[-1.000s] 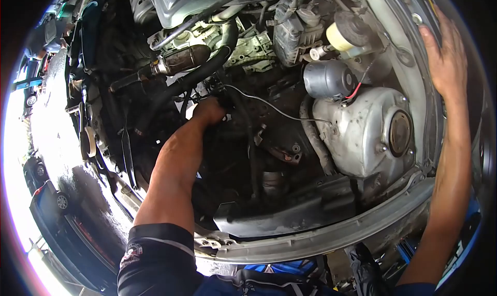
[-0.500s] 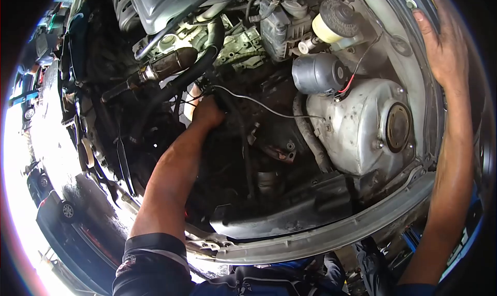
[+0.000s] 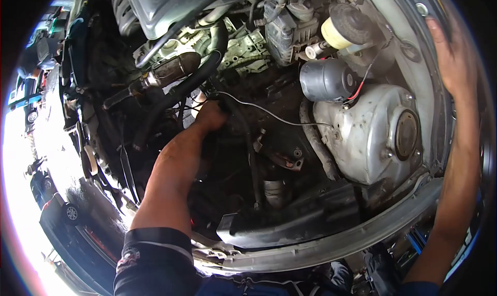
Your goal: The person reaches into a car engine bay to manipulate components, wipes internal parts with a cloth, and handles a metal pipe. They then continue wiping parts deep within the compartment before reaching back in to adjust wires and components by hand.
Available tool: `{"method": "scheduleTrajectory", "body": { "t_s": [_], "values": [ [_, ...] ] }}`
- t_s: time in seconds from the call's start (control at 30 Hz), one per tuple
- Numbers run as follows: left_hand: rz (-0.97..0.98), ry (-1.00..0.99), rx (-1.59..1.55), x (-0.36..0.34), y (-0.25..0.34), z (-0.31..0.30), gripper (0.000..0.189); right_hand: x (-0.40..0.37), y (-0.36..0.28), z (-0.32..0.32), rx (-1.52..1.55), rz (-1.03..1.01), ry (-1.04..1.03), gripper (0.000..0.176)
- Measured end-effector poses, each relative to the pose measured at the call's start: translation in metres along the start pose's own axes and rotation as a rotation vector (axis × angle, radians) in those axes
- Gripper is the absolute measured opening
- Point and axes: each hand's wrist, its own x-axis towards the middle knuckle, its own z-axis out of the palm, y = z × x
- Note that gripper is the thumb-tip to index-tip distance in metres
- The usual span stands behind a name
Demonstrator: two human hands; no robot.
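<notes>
My left hand reaches deep into the engine bay. It looks curled among thin dark wires, beside a bright white patch. Its fingertips are lost in shadow, so what it grips cannot be made out. A thin grey cable runs from near this hand to the silver strut tower. A thick black hose passes just above the hand. At the far right my right hand lies open on the car's body edge, thumb apart from the fingers and holding nothing.
A dark grey canister with a red-sleeved wire sits above the strut tower. Nearby is a fluid reservoir with a black cap. A black plastic engine cover is at the top. The fender rim curves in front of my body. Parked cars stand left.
The view has shifted slightly, so the engine bay appears a little lower and farther right. My left hand stays among the wires, and my right hand still rests on the body edge.
</notes>
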Motion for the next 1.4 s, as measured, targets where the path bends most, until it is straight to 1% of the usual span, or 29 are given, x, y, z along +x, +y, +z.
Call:
{"method": "scheduleTrajectory", "body": {
  "t_s": [0.03, 0.1, 0.13, 0.17, 0.23, 0.27, 0.33, 0.4, 0.43, 0.47, 0.5, 0.57, 0.6, 0.63, 0.7, 0.73, 0.77, 0.83, 0.93, 0.97, 1.03, 1.07, 1.13, 1.17, 1.2, 1.23, 1.3, 1.33, 1.4],
  "values": [
    [-0.004, 0.001, -0.036, -0.007, 0.008, -0.006, 0.042, 0.002, -0.013, -0.008, 0.000, 0.002, 0.017, 0.066],
    [0.002, 0.006, -0.075, -0.015, 0.017, -0.009, 0.042, 0.004, -0.046, -0.033, -0.089, 0.127, -0.090, 0.062],
    [-0.026, 0.045, -0.092, -0.018, 0.016, -0.010, 0.041, 0.000, -0.052, -0.042, -0.134, 0.192, -0.151, 0.064],
    [-0.056, 0.085, -0.118, -0.016, 0.016, -0.005, 0.041, -0.001, -0.050, -0.045, -0.140, 0.185, -0.154, 0.064],
    [-0.030, 0.071, -0.092, -0.019, 0.017, -0.007, 0.040, 0.005, -0.046, -0.043, 0.108, 0.175, -0.159, 0.065],
    [0.004, 0.022, -0.108, -0.020, 0.024, -0.015, 0.038, -0.003, 0.013, 0.002, -0.025, 0.122, -0.190, 0.067],
    [0.067, -0.019, -0.081, -0.014, 0.009, -0.009, 0.035, -0.007, 0.030, 0.008, 0.085, 0.068, -0.236, 0.067],
    [0.062, -0.016, -0.103, -0.021, 0.026, -0.022, 0.035, -0.003, 0.021, 0.003, 0.056, 0.044, -0.201, 0.068],
    [0.054, -0.020, -0.136, -0.024, 0.035, -0.028, 0.035, 0.001, 0.006, 0.000, 0.053, 0.021, -0.124, 0.068],
    [0.106, -0.020, -0.231, -0.018, 0.027, -0.022, 0.035, 0.003, -0.005, -0.005, 0.046, -0.001, -0.039, 0.068],
    [0.114, -0.008, -0.223, -0.014, 0.018, -0.019, 0.035, 0.001, -0.009, -0.006, -0.039, -0.005, 0.035, 0.067],
    [0.074, 0.070, -0.055, -0.021, 0.021, -0.012, 0.035, 0.000, -0.046, -0.036, -0.094, 0.163, -0.112, 0.064],
    [0.041, 0.132, -0.107, -0.015, 0.001, 0.006, 0.036, -0.001, -0.058, -0.048, -0.114, 0.216, -0.165, 0.065],
    [0.036, 0.128, -0.118, -0.022, 0.011, 0.005, 0.036, 0.000, -0.059, -0.048, -0.090, 0.218, -0.136, 0.066],
    [-0.020, 0.102, -0.105, -0.032, 0.036, -0.016, 0.037, -0.001, 0.003, -0.001, -0.148, 0.097, -0.101, 0.066],
    [0.066, 0.077, -0.130, -0.027, 0.029, -0.014, 0.036, -0.007, 0.018, 0.004, -0.005, 0.112, -0.149, 0.066],
    [0.049, 0.068, -0.133, -0.028, 0.025, -0.013, 0.036, -0.007, 0.022, 0.009, 0.150, 0.125, -0.188, 0.067],
    [0.036, -0.005, -0.171, -0.022, 0.025, -0.020, 0.033, -0.013, 0.031, 0.012, 0.234, 0.327, -0.391, 0.067],
    [0.013, -0.021, -0.122, -0.022, 0.032, -0.027, 0.033, -0.010, 0.032, 0.008, 0.164, 0.157, -0.289, 0.067],
    [0.029, 0.001, -0.121, -0.015, 0.030, -0.027, 0.033, 0.000, -0.002, -0.003, 0.093, 0.028, -0.043, 0.069],
    [0.186, 0.034, -0.157, -0.013, 0.011, -0.011, 0.036, 0.004, -0.027, -0.023, 0.047, 0.065, -0.035, 0.068],
    [0.086, 0.052, -0.107, -0.017, 0.015, -0.006, 0.038, 0.002, -0.038, -0.033, 0.019, 0.098, -0.056, 0.066],
    [0.019, 0.090, -0.022, -0.030, 0.018, -0.013, 0.037, -0.001, -0.054, -0.042, -0.029, 0.179, -0.089, 0.065],
    [-0.028, 0.113, 0.054, -0.030, 0.025, -0.009, 0.036, -0.002, -0.045, -0.035, -0.047, 0.195, -0.108, 0.065],
    [-0.052, 0.129, 0.026, -0.028, 0.021, -0.006, 0.035, -0.003, -0.035, -0.030, -0.066, 0.211, -0.127, 0.066],
    [-0.058, 0.122, 0.024, -0.026, 0.016, -0.005, 0.035, -0.003, 0.000, -0.009, 0.013, 0.172, -0.146, 0.066],
    [0.118, 0.070, -0.075, -0.020, 0.014, -0.013, 0.035, 0.000, 0.014, 0.009, 0.092, 0.140, -0.164, 0.069],
    [0.130, 0.070, -0.070, -0.016, 0.021, -0.020, 0.035, -0.001, 0.008, 0.005, 0.107, 0.108, -0.115, 0.071],
    [0.014, -0.102, -0.165, -0.025, 0.036, -0.032, 0.036, 0.003, -0.002, 0.001, 0.160, 0.046, -0.022, 0.077]
  ]
}}
